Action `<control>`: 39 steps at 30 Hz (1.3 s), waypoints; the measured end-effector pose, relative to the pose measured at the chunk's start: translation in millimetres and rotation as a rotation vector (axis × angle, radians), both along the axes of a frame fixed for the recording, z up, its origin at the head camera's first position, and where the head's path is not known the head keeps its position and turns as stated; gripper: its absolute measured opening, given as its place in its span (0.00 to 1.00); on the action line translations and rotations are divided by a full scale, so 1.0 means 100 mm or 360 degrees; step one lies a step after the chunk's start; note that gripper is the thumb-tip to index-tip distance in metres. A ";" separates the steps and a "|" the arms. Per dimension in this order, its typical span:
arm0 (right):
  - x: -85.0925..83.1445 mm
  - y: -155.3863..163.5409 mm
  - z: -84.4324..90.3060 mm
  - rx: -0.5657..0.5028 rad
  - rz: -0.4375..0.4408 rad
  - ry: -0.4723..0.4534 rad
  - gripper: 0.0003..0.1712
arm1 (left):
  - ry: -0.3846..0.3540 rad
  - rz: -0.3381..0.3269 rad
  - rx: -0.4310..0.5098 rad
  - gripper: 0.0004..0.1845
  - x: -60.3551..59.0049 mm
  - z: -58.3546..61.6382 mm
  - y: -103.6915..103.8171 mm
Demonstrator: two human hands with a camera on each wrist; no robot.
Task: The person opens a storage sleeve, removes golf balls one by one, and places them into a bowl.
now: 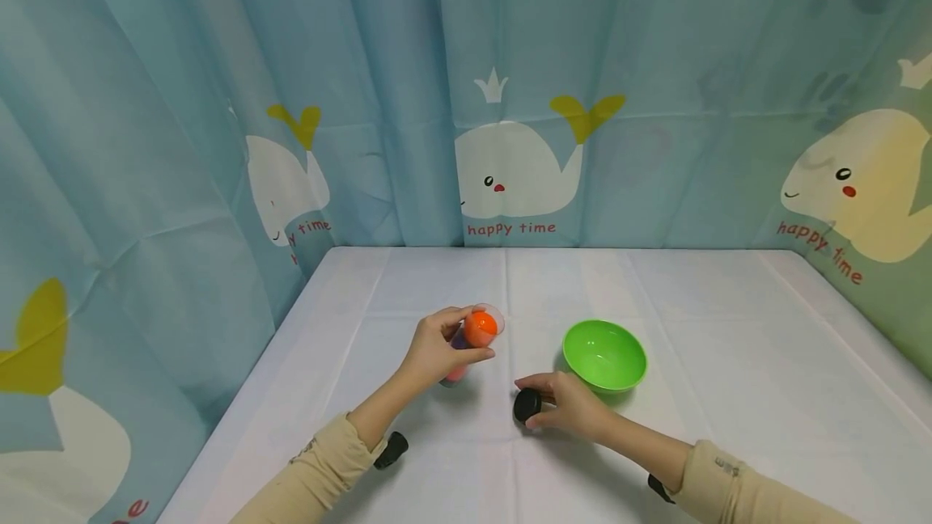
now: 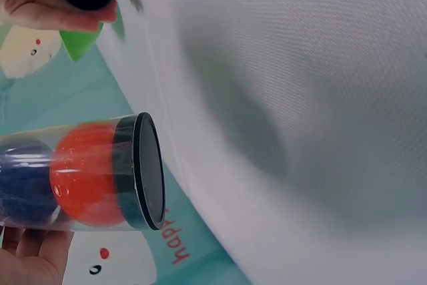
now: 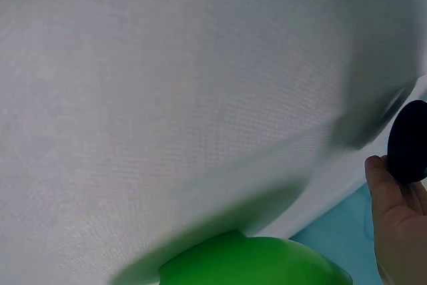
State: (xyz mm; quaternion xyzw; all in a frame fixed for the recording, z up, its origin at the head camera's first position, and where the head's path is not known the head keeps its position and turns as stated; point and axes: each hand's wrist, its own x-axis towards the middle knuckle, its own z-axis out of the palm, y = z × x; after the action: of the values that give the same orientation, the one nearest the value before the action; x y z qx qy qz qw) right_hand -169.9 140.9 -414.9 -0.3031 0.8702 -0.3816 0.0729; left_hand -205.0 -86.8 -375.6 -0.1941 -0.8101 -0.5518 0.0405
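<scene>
My left hand (image 1: 446, 346) grips a clear plastic tube (image 1: 473, 340), tilted with its open end towards the camera. An orange ball (image 1: 480, 327) sits at the mouth, with a dark blue ball (image 2: 23, 181) and a pink one behind it. The left wrist view shows a black band (image 2: 143, 171) round the tube's end. My right hand (image 1: 561, 407) holds a round black cap (image 1: 527, 405) just above the white table (image 1: 728, 362), to the right of the tube. The cap (image 3: 408, 141) shows at my fingers (image 3: 393, 211) in the right wrist view.
A green bowl (image 1: 604, 354) stands upright just behind my right hand, with nothing visible inside it. A blue curtain (image 1: 510, 103) printed with white whales closes off the table at the back and on both sides.
</scene>
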 end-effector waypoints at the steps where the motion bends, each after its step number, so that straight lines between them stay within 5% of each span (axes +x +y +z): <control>1: 0.00 0.00 0.00 0.0022 -0.0006 0.0019 0.29 | -0.0007 0.0006 0.0006 0.30 0.00 0.01 0.00; 12: 0.03 0.00 -0.04 0.0258 -0.0022 0.0211 0.29 | -0.0039 0.0013 0.0007 0.30 0.02 0.04 -0.02; 23: 0.06 -0.03 -0.10 0.0320 -0.0067 0.0311 0.28 | -0.0051 -0.0002 0.0015 0.30 0.01 0.02 -0.02; 33: 0.08 -0.05 -0.10 0.0327 -0.0087 0.0341 0.28 | -0.0023 -0.0028 -0.0009 0.29 -0.01 0.03 0.01; 39: 0.07 -0.03 -0.06 0.0281 -0.0095 0.0226 0.29 | -0.0029 -0.0028 -0.0021 0.29 -0.02 0.03 0.01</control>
State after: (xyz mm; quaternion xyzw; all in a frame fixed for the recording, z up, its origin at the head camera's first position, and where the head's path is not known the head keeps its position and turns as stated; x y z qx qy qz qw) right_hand -163.3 137.8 -420.7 -0.2958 0.9120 -0.2831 0.0260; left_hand -207.2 -85.7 -372.2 -0.1963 -0.8123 -0.5485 0.0269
